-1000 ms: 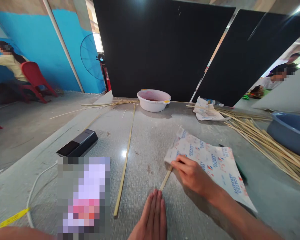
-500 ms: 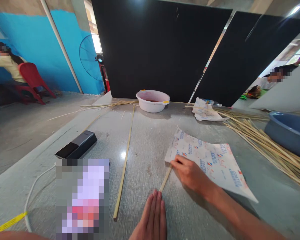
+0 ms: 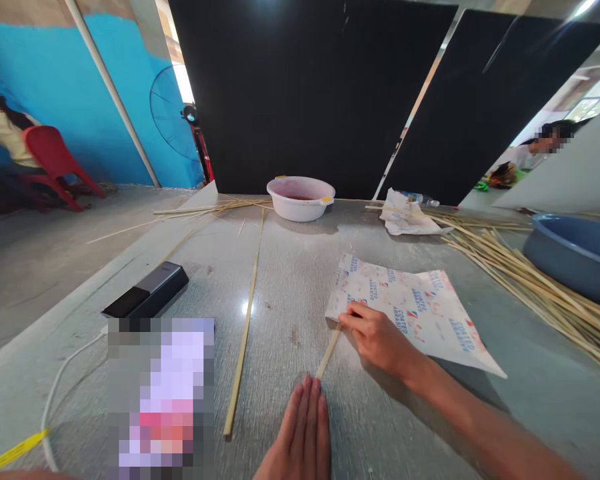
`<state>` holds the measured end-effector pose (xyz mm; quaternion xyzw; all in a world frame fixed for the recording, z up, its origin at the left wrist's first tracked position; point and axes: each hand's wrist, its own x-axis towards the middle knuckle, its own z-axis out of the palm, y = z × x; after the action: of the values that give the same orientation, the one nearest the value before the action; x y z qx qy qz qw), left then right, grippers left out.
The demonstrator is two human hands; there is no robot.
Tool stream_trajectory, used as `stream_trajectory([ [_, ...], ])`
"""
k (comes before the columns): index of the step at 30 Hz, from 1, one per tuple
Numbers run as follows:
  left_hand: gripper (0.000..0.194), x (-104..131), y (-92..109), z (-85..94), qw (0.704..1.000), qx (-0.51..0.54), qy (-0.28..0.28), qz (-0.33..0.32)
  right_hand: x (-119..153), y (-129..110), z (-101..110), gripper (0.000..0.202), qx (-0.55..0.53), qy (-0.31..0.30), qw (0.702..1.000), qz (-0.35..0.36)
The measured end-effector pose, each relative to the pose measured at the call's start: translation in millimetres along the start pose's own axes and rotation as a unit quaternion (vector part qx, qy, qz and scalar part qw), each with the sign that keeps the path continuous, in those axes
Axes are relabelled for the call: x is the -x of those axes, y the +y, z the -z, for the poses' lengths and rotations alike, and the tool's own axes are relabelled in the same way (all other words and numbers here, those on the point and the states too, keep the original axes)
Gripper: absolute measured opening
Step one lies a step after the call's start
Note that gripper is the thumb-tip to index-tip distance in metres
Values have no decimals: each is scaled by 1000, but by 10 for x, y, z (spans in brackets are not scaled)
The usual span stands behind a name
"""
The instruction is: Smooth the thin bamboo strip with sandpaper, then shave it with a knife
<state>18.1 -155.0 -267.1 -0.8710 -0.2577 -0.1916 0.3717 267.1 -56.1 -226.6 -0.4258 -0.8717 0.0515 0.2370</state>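
Observation:
My left hand (image 3: 303, 430) lies flat with its fingers stretched forward over the near end of a thin bamboo strip (image 3: 329, 353), pressing it against the table. At the strip's far end, my right hand (image 3: 375, 333) pinches the left edge of a sheet of sandpaper (image 3: 425, 313), its printed backing facing up. The sheet seems to be over the strip there; the contact is hidden under paper and fingers. Left of my hands a longer bamboo strip (image 3: 243, 333) rests alone on the table.
A phone-like pixelated screen (image 3: 175, 380), a black device (image 3: 147, 290) and a white cable (image 3: 55, 380) lie left. A white basin (image 3: 300, 208) stands at the back. Bamboo strips (image 3: 545, 287), a blue basin (image 3: 575, 260) and crumpled paper (image 3: 410, 217) are right. Black panels (image 3: 305, 100) rise behind.
The view has shifted slightly. The sandpaper's free right side has moved a little up and left with my right hand. My left hand stays flat on the strip.

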Motion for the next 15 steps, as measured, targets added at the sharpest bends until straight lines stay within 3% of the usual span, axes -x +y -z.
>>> stream_trajectory([
  [4, 36, -12, -18, 19, 1000, 4, 6, -2, -2, 9, 4, 32, -8, -26, 1000, 9],
  [15, 39, -24, -34, 41, 1000, 16, -1, 0, 5, 1, -18, 31, 10, -6, 1000, 1],
])
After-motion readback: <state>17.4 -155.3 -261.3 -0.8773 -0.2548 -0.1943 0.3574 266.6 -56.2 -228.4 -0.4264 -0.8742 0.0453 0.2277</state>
